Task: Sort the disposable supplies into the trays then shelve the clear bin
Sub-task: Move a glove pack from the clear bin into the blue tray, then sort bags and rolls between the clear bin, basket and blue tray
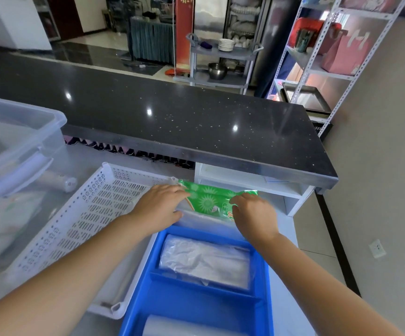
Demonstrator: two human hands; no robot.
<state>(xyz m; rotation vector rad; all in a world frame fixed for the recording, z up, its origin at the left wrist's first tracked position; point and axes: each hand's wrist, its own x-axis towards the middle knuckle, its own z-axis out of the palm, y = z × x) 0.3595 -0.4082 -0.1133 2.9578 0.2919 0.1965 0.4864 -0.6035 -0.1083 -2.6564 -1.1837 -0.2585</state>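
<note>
Pretty bright and even overall, with small ceiling-light glints dotted across the shiny black countertop [184,112] and a washed-out reflection on the floor in the back. The wide-angle lens bends straight edges toward the corners, and the clear bin [15,141] at the left edge looks smeared and soft. Shadows are faint.

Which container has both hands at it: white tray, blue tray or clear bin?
The blue tray: left hand and right hand hold the green packet over its far end.
</note>
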